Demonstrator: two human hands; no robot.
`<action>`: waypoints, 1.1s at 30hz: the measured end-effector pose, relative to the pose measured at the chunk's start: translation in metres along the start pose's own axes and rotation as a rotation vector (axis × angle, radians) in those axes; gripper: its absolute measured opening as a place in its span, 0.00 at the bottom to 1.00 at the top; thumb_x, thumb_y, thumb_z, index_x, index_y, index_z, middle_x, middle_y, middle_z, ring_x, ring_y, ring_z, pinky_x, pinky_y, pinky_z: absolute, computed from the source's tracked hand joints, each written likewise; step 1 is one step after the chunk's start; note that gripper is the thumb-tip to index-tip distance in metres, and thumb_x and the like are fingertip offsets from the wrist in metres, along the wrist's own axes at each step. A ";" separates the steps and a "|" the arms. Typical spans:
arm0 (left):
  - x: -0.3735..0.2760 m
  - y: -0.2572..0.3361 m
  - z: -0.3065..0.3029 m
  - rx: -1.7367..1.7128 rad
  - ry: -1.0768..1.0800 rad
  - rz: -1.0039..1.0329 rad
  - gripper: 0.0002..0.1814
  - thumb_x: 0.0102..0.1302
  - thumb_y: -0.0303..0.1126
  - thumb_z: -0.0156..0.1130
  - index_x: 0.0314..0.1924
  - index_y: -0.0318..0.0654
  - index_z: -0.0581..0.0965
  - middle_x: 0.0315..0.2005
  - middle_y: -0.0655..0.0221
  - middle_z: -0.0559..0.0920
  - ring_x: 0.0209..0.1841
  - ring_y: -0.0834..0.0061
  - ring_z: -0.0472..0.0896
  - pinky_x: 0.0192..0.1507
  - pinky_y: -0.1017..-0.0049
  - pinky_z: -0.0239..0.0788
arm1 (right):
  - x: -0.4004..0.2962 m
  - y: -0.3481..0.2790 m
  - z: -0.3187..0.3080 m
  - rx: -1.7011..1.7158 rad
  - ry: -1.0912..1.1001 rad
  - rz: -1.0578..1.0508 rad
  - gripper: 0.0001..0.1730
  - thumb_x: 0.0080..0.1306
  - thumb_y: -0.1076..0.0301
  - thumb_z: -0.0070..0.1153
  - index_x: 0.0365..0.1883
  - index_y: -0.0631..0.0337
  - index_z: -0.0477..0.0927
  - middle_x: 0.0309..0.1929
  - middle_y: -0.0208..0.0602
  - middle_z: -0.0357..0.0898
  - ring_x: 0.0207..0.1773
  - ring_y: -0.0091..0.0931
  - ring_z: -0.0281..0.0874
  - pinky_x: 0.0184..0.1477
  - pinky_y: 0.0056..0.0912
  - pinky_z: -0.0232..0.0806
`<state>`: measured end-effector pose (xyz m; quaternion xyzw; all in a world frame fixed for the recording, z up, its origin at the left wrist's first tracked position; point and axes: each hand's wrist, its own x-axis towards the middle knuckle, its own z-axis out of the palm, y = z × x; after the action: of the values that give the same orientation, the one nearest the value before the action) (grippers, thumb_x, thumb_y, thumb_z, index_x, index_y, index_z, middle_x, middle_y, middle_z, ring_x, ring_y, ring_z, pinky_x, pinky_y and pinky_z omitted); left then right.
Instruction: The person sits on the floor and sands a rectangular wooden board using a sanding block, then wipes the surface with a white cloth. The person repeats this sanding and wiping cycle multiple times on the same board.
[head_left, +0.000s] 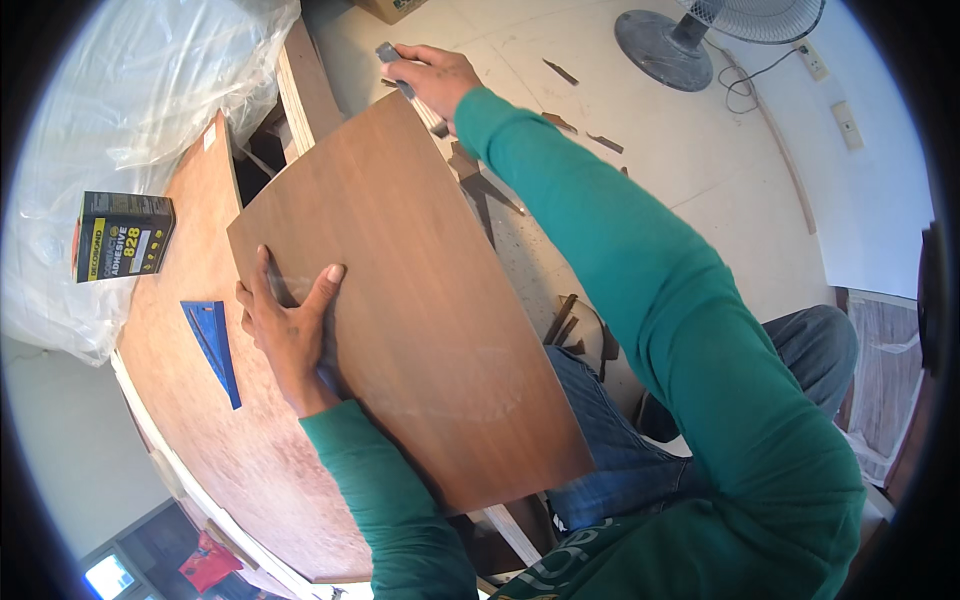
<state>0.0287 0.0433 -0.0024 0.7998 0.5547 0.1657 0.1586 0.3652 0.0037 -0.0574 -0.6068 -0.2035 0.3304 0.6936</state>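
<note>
A brown wood-grain panel (420, 300) lies aslant in front of me, over a larger plywood sheet and past its edge. My left hand (289, 319) rests spread on the panel's left part, thumb on its face. At the panel's far corner my right hand (442, 79) grips a narrow grey block-like tool (388, 54), held along the panel's right edge; my fingers hide part of it and its exact kind cannot be told. A blue triangular square (214, 349) lies on the plywood, left of my left hand.
A contact adhesive box (131, 236) stands on the plywood sheet (285, 480) beside plastic sheeting (135, 82). Dark offcuts (480, 187) litter the floor at right. A fan base (664, 51) and its cord stand at the upper right, near the wall.
</note>
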 end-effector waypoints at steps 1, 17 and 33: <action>-0.001 0.002 0.000 -0.010 0.003 -0.005 0.66 0.44 0.67 0.89 0.82 0.54 0.71 0.84 0.36 0.58 0.84 0.31 0.56 0.80 0.35 0.57 | 0.009 0.002 0.001 0.041 -0.011 -0.012 0.44 0.66 0.53 0.74 0.77 0.66 0.78 0.64 0.46 0.87 0.62 0.33 0.85 0.67 0.37 0.74; 0.000 0.000 0.001 0.063 0.013 -0.010 0.65 0.46 0.77 0.82 0.82 0.60 0.71 0.83 0.38 0.60 0.83 0.31 0.58 0.81 0.31 0.48 | -0.349 0.006 -0.074 0.047 -0.077 0.381 0.43 0.74 0.55 0.72 0.85 0.51 0.71 0.58 0.33 0.82 0.43 0.18 0.74 0.49 0.27 0.72; 0.005 -0.015 0.004 0.035 0.021 0.040 0.64 0.47 0.77 0.81 0.82 0.58 0.72 0.81 0.38 0.63 0.81 0.31 0.62 0.80 0.35 0.56 | -0.473 0.006 -0.089 0.053 -0.014 0.327 0.38 0.78 0.63 0.68 0.84 0.59 0.71 0.61 0.28 0.80 0.57 0.18 0.78 0.61 0.24 0.70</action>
<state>0.0199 0.0530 -0.0118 0.8115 0.5432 0.1674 0.1355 0.0940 -0.3927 -0.0227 -0.6112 -0.0979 0.4483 0.6449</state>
